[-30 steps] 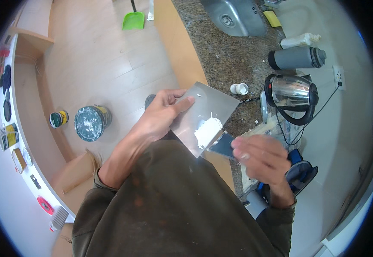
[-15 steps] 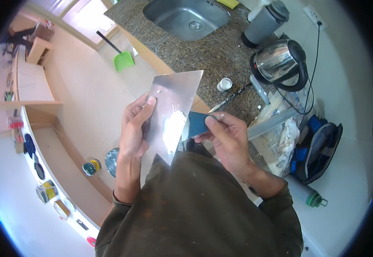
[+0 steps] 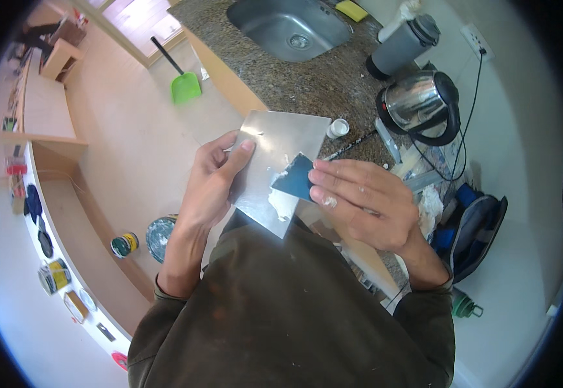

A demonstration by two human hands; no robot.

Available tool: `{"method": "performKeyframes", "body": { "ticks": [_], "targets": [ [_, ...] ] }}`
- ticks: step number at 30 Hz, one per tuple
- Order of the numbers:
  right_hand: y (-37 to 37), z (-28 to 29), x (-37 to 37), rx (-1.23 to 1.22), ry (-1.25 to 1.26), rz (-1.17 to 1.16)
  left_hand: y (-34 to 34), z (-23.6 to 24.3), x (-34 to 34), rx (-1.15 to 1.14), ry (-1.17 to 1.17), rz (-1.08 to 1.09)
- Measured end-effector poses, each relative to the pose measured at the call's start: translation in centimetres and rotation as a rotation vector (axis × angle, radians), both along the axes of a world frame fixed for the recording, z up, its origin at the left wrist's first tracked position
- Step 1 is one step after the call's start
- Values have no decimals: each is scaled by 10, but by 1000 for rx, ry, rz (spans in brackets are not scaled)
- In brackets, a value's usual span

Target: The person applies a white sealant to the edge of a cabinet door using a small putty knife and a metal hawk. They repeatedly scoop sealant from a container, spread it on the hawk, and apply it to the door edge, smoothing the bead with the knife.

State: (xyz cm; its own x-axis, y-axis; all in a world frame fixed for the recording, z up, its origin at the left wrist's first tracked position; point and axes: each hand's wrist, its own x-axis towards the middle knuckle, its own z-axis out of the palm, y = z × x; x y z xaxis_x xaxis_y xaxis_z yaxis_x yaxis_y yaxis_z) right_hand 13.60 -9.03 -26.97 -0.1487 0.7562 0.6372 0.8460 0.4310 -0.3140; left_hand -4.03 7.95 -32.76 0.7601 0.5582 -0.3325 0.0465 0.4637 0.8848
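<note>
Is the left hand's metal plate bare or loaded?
Partly loaded: white paste lies on the metal plate near its lowest corner, by the blue scraper in the right hand; the upper part looks mostly bare.

left forearm (image 3: pixel 181 262) slants up from below, and the left grip (image 3: pixel 213 178) pinches, thumb (image 3: pixel 239 155) flat on top, fingers (image 3: pixel 220 143) mostly hidden beneath; the right forearm (image 3: pixel 424 262) leans up and inward, the right grip (image 3: pixel 369 200) back upward, its bent fingers (image 3: pixel 346 169) held close together, pointing left; the two grips near each other but not touching
</note>
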Motion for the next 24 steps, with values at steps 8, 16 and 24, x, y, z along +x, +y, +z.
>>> {"method": "performKeyframes", "body": {
  "ticks": [8,16,24],
  "targets": [
    [-29,-3,-4,-145,-92,135,5,6,-14,-204,-101,52],
    [2,18,2,-45,34,177,-3,8,-19,-61,-47,20],
    [6,24,-2,-205,25,339,-8,7,-21,20,90,-17]
  ]
}}
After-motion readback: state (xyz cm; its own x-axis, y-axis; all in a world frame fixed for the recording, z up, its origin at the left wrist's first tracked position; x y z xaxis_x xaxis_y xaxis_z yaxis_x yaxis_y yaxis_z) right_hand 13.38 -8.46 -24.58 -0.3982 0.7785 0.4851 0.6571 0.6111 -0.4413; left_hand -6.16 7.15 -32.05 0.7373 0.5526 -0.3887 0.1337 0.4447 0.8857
